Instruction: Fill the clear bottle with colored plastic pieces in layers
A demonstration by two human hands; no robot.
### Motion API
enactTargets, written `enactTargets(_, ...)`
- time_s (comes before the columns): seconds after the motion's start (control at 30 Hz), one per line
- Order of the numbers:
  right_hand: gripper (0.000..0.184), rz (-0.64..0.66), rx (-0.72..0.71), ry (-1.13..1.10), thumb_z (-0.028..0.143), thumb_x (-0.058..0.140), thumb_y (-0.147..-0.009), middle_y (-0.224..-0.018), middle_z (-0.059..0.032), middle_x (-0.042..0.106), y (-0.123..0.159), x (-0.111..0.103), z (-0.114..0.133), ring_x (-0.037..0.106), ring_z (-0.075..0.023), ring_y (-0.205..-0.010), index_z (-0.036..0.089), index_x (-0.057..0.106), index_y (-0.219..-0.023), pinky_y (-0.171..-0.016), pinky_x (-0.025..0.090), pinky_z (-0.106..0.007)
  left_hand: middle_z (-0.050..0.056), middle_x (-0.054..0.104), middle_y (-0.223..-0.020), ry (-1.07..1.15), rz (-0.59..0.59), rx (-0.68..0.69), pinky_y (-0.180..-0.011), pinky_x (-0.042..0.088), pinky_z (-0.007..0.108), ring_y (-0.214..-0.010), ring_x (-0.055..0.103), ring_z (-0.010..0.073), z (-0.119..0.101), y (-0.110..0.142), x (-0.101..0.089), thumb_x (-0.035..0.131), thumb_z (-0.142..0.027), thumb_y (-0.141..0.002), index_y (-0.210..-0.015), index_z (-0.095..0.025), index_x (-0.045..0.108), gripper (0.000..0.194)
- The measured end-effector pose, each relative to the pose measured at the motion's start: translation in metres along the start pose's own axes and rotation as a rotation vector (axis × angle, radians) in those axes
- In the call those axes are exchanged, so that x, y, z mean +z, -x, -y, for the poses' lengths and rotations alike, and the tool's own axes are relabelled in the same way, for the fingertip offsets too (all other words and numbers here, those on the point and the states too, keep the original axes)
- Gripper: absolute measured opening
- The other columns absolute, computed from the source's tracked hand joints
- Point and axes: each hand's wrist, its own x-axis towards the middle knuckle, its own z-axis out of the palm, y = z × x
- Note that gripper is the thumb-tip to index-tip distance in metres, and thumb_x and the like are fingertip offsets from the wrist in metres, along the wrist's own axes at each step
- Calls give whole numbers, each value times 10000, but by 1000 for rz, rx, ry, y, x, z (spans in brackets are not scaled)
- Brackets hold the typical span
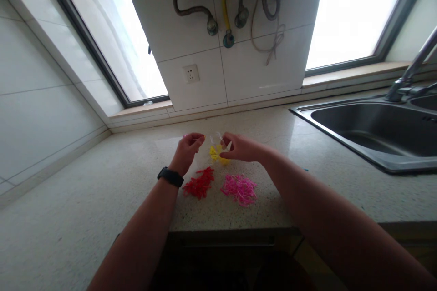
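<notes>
Clear plastic [215, 138] seemingly grasped by right hand [235, 147], well back from bench's [102, 168] front edge; yellow bits [214, 152] alongside. Left hand [189, 147] pinched, contents unclear. Plastic judged light, flimsy; best gripped by rim.

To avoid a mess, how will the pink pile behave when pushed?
The pink pile would probably spread apart, being loosely heaped. It's likely light, since its strands look slender. Some seem curved, so they may be floppy.

left hand [191, 145]: pinched | right hand [237, 146]: curled | arms [145, 229] outstretched
</notes>
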Motion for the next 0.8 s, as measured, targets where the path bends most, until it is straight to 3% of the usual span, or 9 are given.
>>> enactTargets(0.1,360,1,-32,43,382,728,-743,-965,-61,677,0,3,6,591,-157,-742,192,583,-1011,-638,392,-264,-19,554,-733,302,-26,-46,-552,405,210,-593,475,77,-10,3,7,712,-380,-793,-914,-189,649,235)
enactTargets(0.2,358,-8,-52,86,391,722,-748,-945,-57,676,0,6,10,581,-157,-734,196,583,-1014,-636,374,-266,-19,553,-761,408,-11,-50,-553,404,198,-608,472,68,-15,4,12,733,-352,-782,-885,-191,648,209)
enactTargets(0.37,380,-21,-51,121,415,714,-757,-927,-53,676,-1,9,11,571,-155,-719,198,583,-1039,-628,353,-269,-6,560,-757,329,28,-43,-543,388,199,-602,455,68,-17,5,12,697,-365,-821,-883,-177,686,198)
enactTargets(0.6,366,-44,-37,56,419,728,-757,-969,-59,681,-3,11,7,578,-148,-723,197,586,-1010,-631,365,-263,24,570,-813,260,-10,-49,-556,421,208,-695,515,108,-15,5,8,636,-421,-852,-998,-183,684,284)
enactTargets(0.7,372,-124,-27,-30,440,716,-770,-980,-57,678,-7,16,3,574,-137,-713,189,577,-1007,-635,378,-260,55,609,-973,263,69,-67,-607,464,211,-836,571,137,-13,6,9,615,-454,-865,-1127,-204,639,363)
enactTargets(0.8,376,-235,-3,-133,464,680,-804,-989,-52,679,-12,22,0,565,-126,-696,187,563,-1030,-631,390,-256,77,640,-1071,221,243,-131,-695,500,242,-943,604,168,-11,8,11,631,-457,-861,-1179,-200,611,409)
